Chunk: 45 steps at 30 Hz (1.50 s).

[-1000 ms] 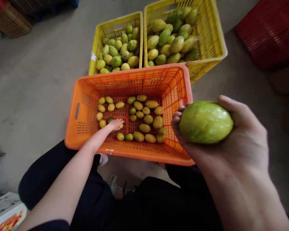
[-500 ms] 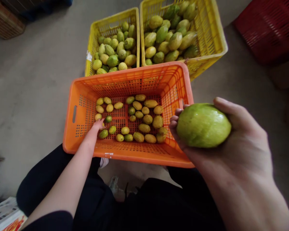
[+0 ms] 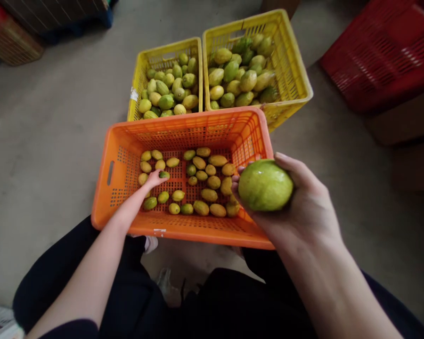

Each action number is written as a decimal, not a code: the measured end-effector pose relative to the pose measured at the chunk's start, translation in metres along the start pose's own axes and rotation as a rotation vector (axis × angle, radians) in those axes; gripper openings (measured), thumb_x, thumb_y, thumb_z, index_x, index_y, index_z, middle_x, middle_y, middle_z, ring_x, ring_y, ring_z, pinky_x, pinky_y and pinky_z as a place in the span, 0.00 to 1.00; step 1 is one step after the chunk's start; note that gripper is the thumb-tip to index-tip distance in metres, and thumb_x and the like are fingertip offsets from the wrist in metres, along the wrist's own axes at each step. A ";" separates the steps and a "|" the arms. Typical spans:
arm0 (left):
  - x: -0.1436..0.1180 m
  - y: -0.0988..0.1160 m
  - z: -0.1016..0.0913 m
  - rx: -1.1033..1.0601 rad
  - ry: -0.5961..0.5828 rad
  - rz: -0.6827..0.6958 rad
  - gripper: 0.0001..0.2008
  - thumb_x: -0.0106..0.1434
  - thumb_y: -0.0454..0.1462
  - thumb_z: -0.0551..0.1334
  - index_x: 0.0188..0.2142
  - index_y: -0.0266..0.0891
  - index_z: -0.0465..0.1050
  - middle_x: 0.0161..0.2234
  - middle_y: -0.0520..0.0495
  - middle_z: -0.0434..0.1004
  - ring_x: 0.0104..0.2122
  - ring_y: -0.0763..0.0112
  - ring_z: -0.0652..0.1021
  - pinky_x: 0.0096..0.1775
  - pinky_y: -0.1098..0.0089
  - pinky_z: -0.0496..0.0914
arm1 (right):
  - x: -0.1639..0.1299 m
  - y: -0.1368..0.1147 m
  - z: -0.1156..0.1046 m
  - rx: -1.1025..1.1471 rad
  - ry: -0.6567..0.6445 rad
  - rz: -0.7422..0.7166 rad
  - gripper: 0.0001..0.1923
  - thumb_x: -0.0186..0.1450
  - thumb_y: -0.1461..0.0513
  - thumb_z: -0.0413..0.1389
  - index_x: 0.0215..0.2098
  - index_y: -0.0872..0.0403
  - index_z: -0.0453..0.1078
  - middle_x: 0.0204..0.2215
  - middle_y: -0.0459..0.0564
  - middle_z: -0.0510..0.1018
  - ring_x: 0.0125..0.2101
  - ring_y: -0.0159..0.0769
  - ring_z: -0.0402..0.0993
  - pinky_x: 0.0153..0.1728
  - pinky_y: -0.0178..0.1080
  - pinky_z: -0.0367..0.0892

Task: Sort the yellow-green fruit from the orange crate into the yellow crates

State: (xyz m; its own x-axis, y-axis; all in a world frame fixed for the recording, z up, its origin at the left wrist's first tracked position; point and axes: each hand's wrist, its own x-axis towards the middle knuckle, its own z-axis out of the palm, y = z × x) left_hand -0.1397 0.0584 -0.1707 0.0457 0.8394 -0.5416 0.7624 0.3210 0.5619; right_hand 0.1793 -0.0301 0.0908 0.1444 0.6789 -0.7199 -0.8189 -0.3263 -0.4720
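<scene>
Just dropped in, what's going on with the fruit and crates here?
A seated person holds a large green oval fruit in the right hand. The left hand reaches into the orange plastic crate, fingers on a small green fruit among scattered yellow-green ones. Two yellow plastic crates behind it hold more fruit.

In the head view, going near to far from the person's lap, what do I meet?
Dark trousers → orange crate with loose fruit, left hand inside → two yellow crates filled with green fruit → dark pallet edge at the far top left.
</scene>
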 end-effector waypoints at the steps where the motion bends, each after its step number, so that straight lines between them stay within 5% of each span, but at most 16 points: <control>1: -0.006 0.011 -0.008 -0.078 0.010 0.014 0.21 0.55 0.37 0.66 0.47 0.39 0.63 0.44 0.47 0.73 0.49 0.57 0.72 0.51 0.61 0.65 | -0.002 0.000 0.003 -0.003 0.005 -0.006 0.06 0.56 0.59 0.59 0.31 0.50 0.68 0.25 0.44 0.76 0.25 0.37 0.75 0.24 0.40 0.76; 5: -0.044 0.068 -0.047 -0.353 0.018 0.073 0.16 0.59 0.44 0.62 0.43 0.40 0.65 0.39 0.48 0.75 0.40 0.66 0.75 0.40 0.68 0.70 | -0.010 0.009 0.011 0.033 -0.083 -0.037 0.09 0.54 0.59 0.62 0.29 0.51 0.67 0.22 0.42 0.73 0.22 0.34 0.73 0.23 0.38 0.74; 9: -0.113 0.127 -0.079 -0.903 -0.072 0.170 0.26 0.59 0.58 0.57 0.41 0.38 0.70 0.35 0.45 0.75 0.35 0.66 0.75 0.32 0.69 0.69 | -0.021 0.026 0.016 0.070 -0.175 -0.028 0.09 0.53 0.62 0.64 0.28 0.52 0.67 0.20 0.40 0.74 0.20 0.31 0.71 0.22 0.35 0.74; 13: -0.186 0.165 -0.083 -1.182 -0.075 0.229 0.33 0.58 0.65 0.50 0.40 0.40 0.72 0.30 0.45 0.72 0.34 0.65 0.74 0.33 0.65 0.72 | -0.035 0.043 0.015 0.035 -0.214 0.082 0.06 0.56 0.61 0.62 0.29 0.52 0.69 0.21 0.42 0.77 0.20 0.33 0.73 0.23 0.37 0.75; 17: -0.225 0.170 -0.077 -1.363 -0.138 0.211 0.20 0.62 0.54 0.55 0.37 0.41 0.71 0.36 0.44 0.73 0.40 0.66 0.75 0.40 0.65 0.74 | -0.040 0.056 0.011 0.015 -0.303 0.151 0.05 0.59 0.61 0.59 0.30 0.55 0.71 0.22 0.46 0.80 0.20 0.36 0.76 0.23 0.39 0.75; 20: -0.230 0.164 -0.075 -1.466 -0.156 0.150 0.12 0.62 0.47 0.56 0.34 0.41 0.70 0.33 0.47 0.73 0.36 0.70 0.76 0.38 0.67 0.74 | -0.039 0.062 0.008 -0.005 -0.381 0.190 0.09 0.61 0.59 0.56 0.30 0.58 0.73 0.23 0.52 0.81 0.21 0.38 0.77 0.22 0.39 0.74; 24: -0.224 0.161 -0.066 -1.477 -0.145 0.149 0.14 0.59 0.46 0.55 0.24 0.40 0.66 0.23 0.50 0.69 0.24 0.74 0.72 0.28 0.71 0.69 | -0.031 0.069 0.004 -0.035 -0.536 0.147 0.12 0.58 0.57 0.59 0.31 0.59 0.75 0.25 0.53 0.82 0.23 0.39 0.78 0.22 0.37 0.74; 28: -0.223 0.167 -0.050 -1.258 -0.070 0.413 0.15 0.54 0.46 0.59 0.19 0.37 0.70 0.19 0.48 0.70 0.20 0.71 0.71 0.25 0.70 0.66 | -0.020 0.078 0.003 -0.096 -0.677 0.086 0.11 0.52 0.56 0.63 0.26 0.57 0.75 0.24 0.50 0.81 0.22 0.38 0.77 0.24 0.37 0.73; 34: -0.236 0.173 -0.050 -1.037 -0.119 0.697 0.18 0.57 0.44 0.57 0.17 0.36 0.75 0.17 0.46 0.74 0.20 0.68 0.73 0.28 0.69 0.66 | -0.018 0.080 0.009 -0.225 -0.882 -0.117 0.12 0.51 0.55 0.62 0.25 0.56 0.78 0.23 0.51 0.80 0.21 0.39 0.75 0.21 0.39 0.71; 40: -0.242 0.170 -0.057 -1.027 -0.216 0.720 0.17 0.56 0.42 0.58 0.18 0.36 0.77 0.18 0.45 0.75 0.20 0.67 0.74 0.27 0.69 0.66 | -0.023 0.074 0.012 -0.323 -1.008 -0.212 0.13 0.50 0.54 0.62 0.23 0.56 0.80 0.21 0.51 0.80 0.19 0.41 0.75 0.20 0.40 0.70; 45: -0.239 0.173 -0.053 -1.136 -0.294 0.625 0.17 0.54 0.43 0.59 0.17 0.33 0.76 0.17 0.44 0.73 0.18 0.69 0.74 0.24 0.71 0.67 | -0.023 0.074 0.009 -0.331 -0.967 -0.152 0.12 0.50 0.55 0.63 0.23 0.57 0.78 0.21 0.52 0.80 0.20 0.40 0.75 0.21 0.39 0.71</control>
State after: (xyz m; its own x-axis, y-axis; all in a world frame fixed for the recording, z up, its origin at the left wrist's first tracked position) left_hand -0.0533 -0.0636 0.0895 0.4353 0.8996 -0.0362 -0.3904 0.2248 0.8928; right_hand 0.1104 -0.0636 0.0774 -0.3945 0.9189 0.0064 -0.6141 -0.2584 -0.7457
